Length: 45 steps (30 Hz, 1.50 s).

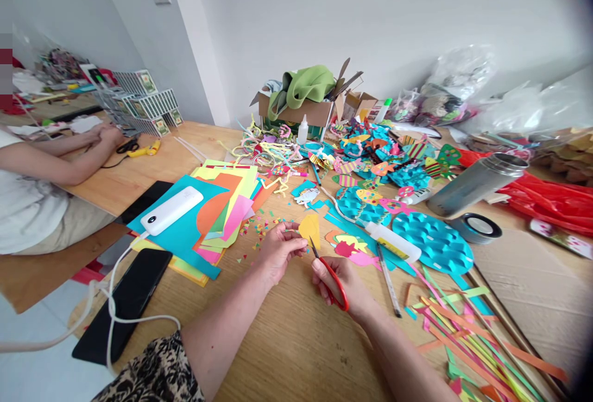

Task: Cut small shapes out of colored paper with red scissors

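Between the thumb and fingers of my left hand (278,252) is a small piece of yellow-orange paper (309,229) with a rounded outline. My right hand (345,281) grips red-handled scissors (340,291), and their dark blades reach the lower edge of that paper. How far the blades are apart is hard to make out. Just beyond my right hand lie cut paper fish shapes (345,249) in red, pink and yellow. Tiny coloured paper scraps (259,228) are scattered beside my left hand.
Coloured paper sheets (185,217) lie left under a white power bank (172,210). Right are a glue bottle (396,242), a pen (389,281), a blue textured disc (433,242), a metal flask (477,184) and paper strips (482,334). Another person (41,186) sits at far left.
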### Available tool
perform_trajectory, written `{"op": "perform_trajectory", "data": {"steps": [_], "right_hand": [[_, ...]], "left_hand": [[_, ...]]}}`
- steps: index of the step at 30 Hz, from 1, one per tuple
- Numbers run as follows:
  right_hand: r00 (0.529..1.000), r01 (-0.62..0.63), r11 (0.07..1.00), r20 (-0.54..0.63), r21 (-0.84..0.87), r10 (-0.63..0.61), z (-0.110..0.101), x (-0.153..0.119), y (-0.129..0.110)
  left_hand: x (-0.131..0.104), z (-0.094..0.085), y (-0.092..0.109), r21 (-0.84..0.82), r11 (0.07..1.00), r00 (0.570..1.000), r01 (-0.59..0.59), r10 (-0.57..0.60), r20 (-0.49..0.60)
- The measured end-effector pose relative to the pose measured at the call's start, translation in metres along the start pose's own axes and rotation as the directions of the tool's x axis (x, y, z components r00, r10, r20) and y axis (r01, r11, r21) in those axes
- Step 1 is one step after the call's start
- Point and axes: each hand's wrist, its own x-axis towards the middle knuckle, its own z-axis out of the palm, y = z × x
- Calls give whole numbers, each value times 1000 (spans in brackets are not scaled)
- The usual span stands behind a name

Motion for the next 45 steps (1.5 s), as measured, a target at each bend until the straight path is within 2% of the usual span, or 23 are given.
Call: {"op": "perform_trajectory", "data": {"steps": [20,27,35,45], "right_hand": [[1000,8,1000,8,-12,-8,0,0,0],[1000,7,1000,4,-16,-7,0,0,2],[1000,1,1000,-7,-8,-1,1,1,2],[1000,0,1000,6,4,0,0,1,2]], "left_hand": [[1,-1,-1,8,1000,1000,1,-1,12],[1,0,0,4,1000,1000,9,-9,-18],[-2,1,-1,45,998,999,-37,36,24],[0,-2,-2,50,998,998,-31,28,51]]}}
